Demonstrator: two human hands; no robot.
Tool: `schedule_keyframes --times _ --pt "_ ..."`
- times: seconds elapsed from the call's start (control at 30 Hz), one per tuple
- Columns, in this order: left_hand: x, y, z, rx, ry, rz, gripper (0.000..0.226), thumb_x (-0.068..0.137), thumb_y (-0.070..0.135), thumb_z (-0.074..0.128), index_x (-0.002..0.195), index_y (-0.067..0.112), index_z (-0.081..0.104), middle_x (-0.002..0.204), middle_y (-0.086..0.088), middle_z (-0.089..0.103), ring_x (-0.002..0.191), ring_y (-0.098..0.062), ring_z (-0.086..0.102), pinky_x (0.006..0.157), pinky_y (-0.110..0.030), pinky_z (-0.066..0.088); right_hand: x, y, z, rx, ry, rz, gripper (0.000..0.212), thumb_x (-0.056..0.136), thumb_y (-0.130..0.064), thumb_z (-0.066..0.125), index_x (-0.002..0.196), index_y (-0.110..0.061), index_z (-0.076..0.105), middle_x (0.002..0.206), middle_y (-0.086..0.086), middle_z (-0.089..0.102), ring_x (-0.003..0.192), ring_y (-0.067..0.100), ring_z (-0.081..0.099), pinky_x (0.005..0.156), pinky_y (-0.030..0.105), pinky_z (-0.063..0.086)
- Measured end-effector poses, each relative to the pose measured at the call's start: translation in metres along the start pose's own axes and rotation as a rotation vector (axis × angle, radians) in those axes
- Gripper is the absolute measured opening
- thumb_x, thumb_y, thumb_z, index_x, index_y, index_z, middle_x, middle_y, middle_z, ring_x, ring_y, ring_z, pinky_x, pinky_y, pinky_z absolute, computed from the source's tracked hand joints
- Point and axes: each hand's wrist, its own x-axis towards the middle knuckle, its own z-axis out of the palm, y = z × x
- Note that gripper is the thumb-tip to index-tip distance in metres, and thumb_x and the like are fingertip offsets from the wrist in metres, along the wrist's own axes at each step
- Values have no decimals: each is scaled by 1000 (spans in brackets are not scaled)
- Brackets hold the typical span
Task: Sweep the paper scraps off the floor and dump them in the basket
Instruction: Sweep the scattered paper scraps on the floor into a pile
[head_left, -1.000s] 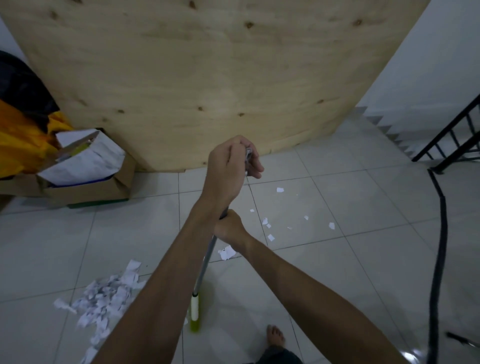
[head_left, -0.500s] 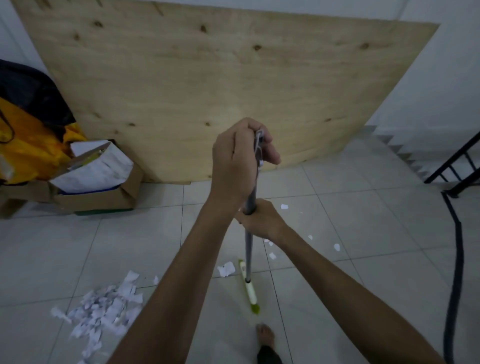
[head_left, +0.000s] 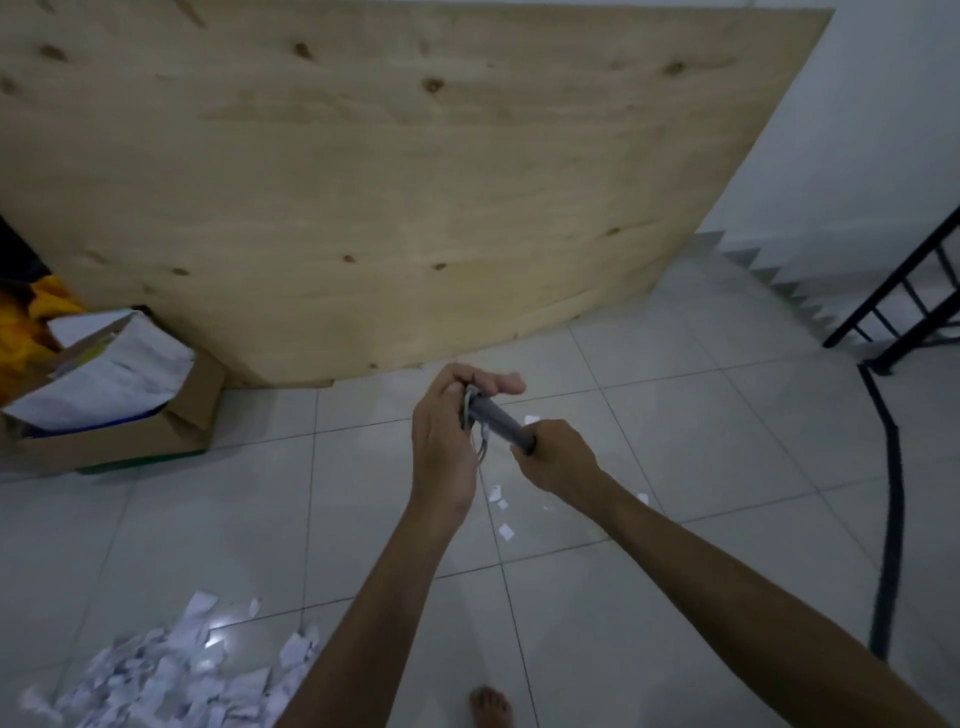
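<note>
My left hand (head_left: 447, 441) grips the top end of a grey broom handle (head_left: 500, 422), where a wire loop hangs. My right hand (head_left: 558, 460) grips the same handle just below, to the right. The handle slants down to the right, and its lower part and the broom head are hidden behind my right hand and arm. A pile of white paper scraps (head_left: 171, 675) lies on the tiled floor at the bottom left. A few loose scraps (head_left: 506, 531) lie between my forearms, and one more scrap (head_left: 643, 498) shows past my right wrist.
A cardboard box (head_left: 156, 441) stuffed with papers stands at the left beside yellow cloth (head_left: 31, 322). A large plywood sheet (head_left: 415, 182) leans on the wall ahead. A black hose (head_left: 893, 493) and black railing (head_left: 909, 301) are at the right. My bare foot (head_left: 491, 704) is at the bottom.
The broom handle has swung to the right, and its green lower end is now hidden behind my right arm. My right hand has moved right. Both hands keep hold of the handle.
</note>
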Motion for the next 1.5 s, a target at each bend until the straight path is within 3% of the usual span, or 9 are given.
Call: schedule_keyframes --times 0.23,0.37,0.5,0.73,0.83,0.93,1.17,1.27,1.5 --pt "-9 -107 31 177 42 -94 45 95 -13 25 80 18 55 100 11 70 106 -7 62 88 -10 43 47 90 20 -99 -46 1 20 92 -21 52 102 -10 66 100 9 69 92 22 66 73 23 44" --pt "-5 -149 43 182 41 -257 46 97 -5 28 76 25 57 103 20 69 106 0 60 93 -16 43 64 119 34 -113 -75 37 19 92 -17 51 102 -7 64 103 12 65 97 27 62 79 29 46" --pt "7 -162 56 125 93 -352 27 90 18 34 75 17 57 98 11 72 100 0 63 100 -32 42 81 130 49 -87 -101 40 19 92 -17 49 99 -6 64 100 13 66 96 27 61 78 28 44" --pt "48 -127 30 105 261 -242 25 85 22 29 76 12 51 86 9 73 99 -15 64 89 -22 47 104 80 57 42 -62 -55 19 93 -15 48 97 -6 64 93 11 68 88 23 64 75 22 44" --pt "64 -107 15 117 327 -193 34 94 4 23 74 12 50 85 0 72 100 -26 64 95 -35 46 111 50 59 99 -74 -89 20 92 -14 49 97 -5 66 94 13 70 90 25 65 79 28 48" --pt "76 -83 2 114 375 -150 32 90 6 26 70 13 51 80 -4 71 96 -32 64 92 -39 48 112 21 60 117 -91 -107 21 92 -16 50 98 -7 67 94 12 70 90 25 65 76 26 46" --pt "83 -22 -27 70 432 -57 30 87 5 29 65 11 48 61 4 67 72 -20 65 79 -30 53 92 -49 69 215 -107 -147 24 94 -25 53 105 -9 67 99 10 71 89 22 66 71 22 42" --pt "85 3 -46 49 431 -25 34 89 -1 26 64 10 46 56 5 65 65 -16 64 73 -26 53 79 -84 73 261 -126 -158 26 94 -28 54 106 -9 67 99 10 71 77 19 59 68 21 40" --pt "80 56 -114 122 386 101 37 92 0 25 66 13 48 55 8 64 61 -13 62 68 -25 52 40 -179 94 361 -231 -163 31 93 -34 54 108 -10 66 78 0 57 70 17 54 53 24 39"
